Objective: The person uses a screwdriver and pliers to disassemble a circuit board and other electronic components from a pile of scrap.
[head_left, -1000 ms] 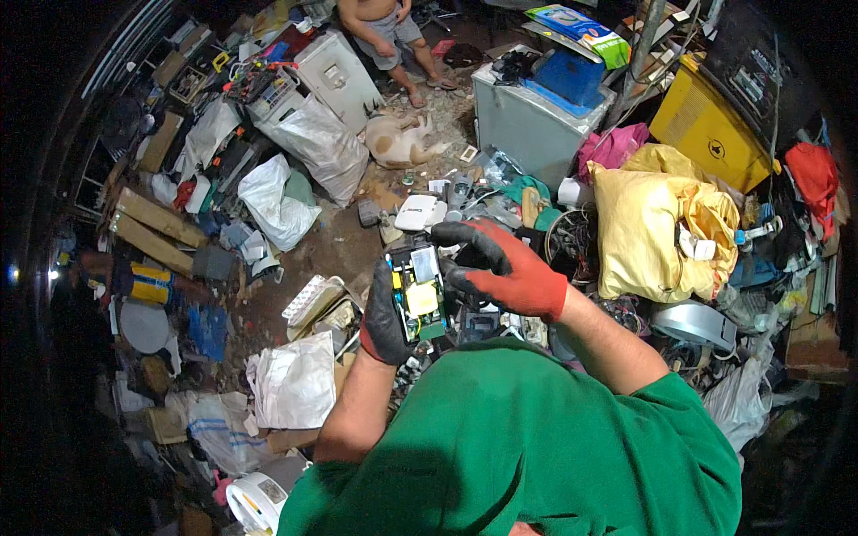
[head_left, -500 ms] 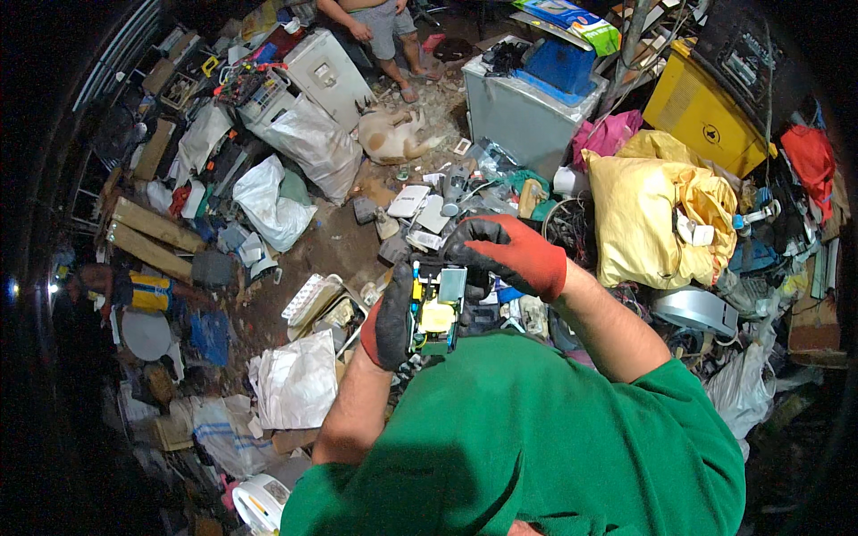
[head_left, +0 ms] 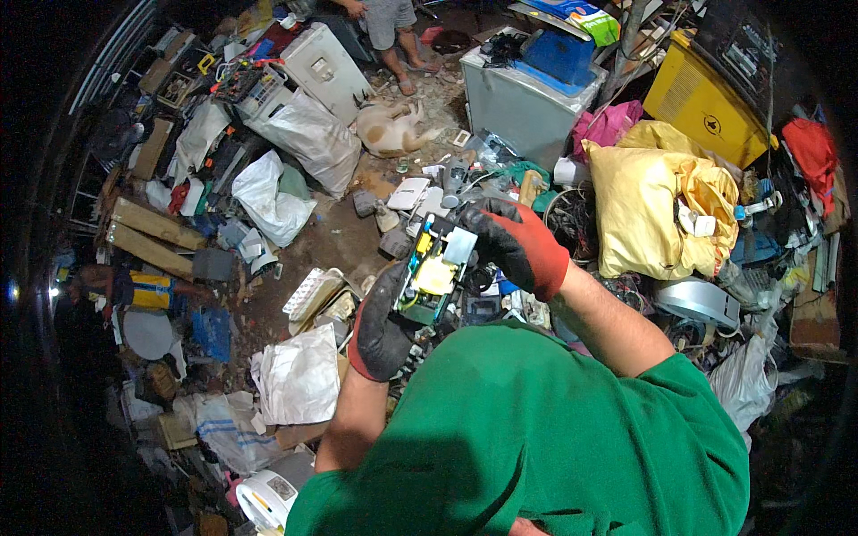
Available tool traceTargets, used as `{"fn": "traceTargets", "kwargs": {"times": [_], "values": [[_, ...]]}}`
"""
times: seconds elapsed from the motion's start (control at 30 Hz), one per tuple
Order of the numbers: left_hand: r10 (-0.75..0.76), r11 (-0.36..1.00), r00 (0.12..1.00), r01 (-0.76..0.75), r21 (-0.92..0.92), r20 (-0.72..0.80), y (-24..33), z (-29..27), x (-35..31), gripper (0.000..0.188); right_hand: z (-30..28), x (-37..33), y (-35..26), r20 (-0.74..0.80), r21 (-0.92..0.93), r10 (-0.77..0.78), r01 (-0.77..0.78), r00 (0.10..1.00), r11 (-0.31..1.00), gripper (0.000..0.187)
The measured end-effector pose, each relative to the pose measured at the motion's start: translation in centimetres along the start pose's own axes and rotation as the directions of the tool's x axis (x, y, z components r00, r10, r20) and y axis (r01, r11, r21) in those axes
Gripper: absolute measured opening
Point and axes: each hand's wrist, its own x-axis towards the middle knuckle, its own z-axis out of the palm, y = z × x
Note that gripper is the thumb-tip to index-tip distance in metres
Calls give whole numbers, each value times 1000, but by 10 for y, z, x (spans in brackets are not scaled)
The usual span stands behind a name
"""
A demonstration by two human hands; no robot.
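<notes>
My left hand [head_left: 382, 326], in a black and red work glove, grips a circuit board [head_left: 432, 279] along its left and lower side. The board is tilted, with its top leaning right. It carries a yellow block-like part, a flat grey metal plate near its upper right and small parts along the left edge. My right hand [head_left: 517, 243], gloved alike, has its fingers curled at the board's upper right corner beside the grey plate. The fingertips there are partly hidden. Below the board, dark plastic pieces and small scrap lie in a heap.
A white and tan animal [head_left: 391, 129] lies on the ground ahead, near a person's legs [head_left: 393, 36]. At the right are a full yellow sack [head_left: 635, 214], a grey metal cabinet [head_left: 518, 112] and a yellow bin [head_left: 702, 107]. White sacks [head_left: 273, 201] and mixed scrap line the left.
The circuit board has tilted clockwise and moved slightly up. My right hand has shifted a little right, its fingers now more curled at the board's corner. The person ahead has shifted slightly.
</notes>
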Motion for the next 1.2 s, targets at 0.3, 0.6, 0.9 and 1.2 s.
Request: {"fn": "traceTargets", "kwargs": {"times": [0.3,0.6,0.9,1.2], "values": [[153,878,987,-157,452,46,0,11,-16,60,5,0,17,-32,558,253,-192,967,808,28],[259,741,966,-216,636,27,-4,16,-24,56,14,-14,39,72,547,309,-297,948,783,30],[254,759,962,-265,595,104,-10,8,-21,70,31,-33,61,425,821,474,-549,771,158,34],[442,387,892,-286,876,96,-18,10,-20,72,49,-43,68,431,531,439,-615,789,583,33]]}}
